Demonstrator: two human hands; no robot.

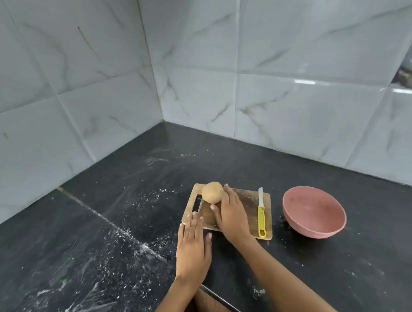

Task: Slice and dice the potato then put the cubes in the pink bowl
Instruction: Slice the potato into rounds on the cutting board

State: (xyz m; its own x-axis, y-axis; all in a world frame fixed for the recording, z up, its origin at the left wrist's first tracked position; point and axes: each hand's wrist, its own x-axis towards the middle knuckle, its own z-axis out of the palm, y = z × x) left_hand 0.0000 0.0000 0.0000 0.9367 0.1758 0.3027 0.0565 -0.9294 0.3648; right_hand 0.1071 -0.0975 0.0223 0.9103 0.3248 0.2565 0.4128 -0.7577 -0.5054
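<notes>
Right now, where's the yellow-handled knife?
In the head view, the yellow-handled knife lies flat along the right edge of the wooden cutting board, between the right hand and the pink bowl, untouched.

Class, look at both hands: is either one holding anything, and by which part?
Nothing is held. The right hand lies flat beside the potato; the left hand rests flat at the cutting board edge.

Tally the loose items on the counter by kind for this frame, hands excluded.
Potato, whole, on the board: 1
Wooden cutting board: 1
Yellow-handled knife, lying on the board: 1
Pink bowl, nothing visible in it: 1
Total: 4
</notes>
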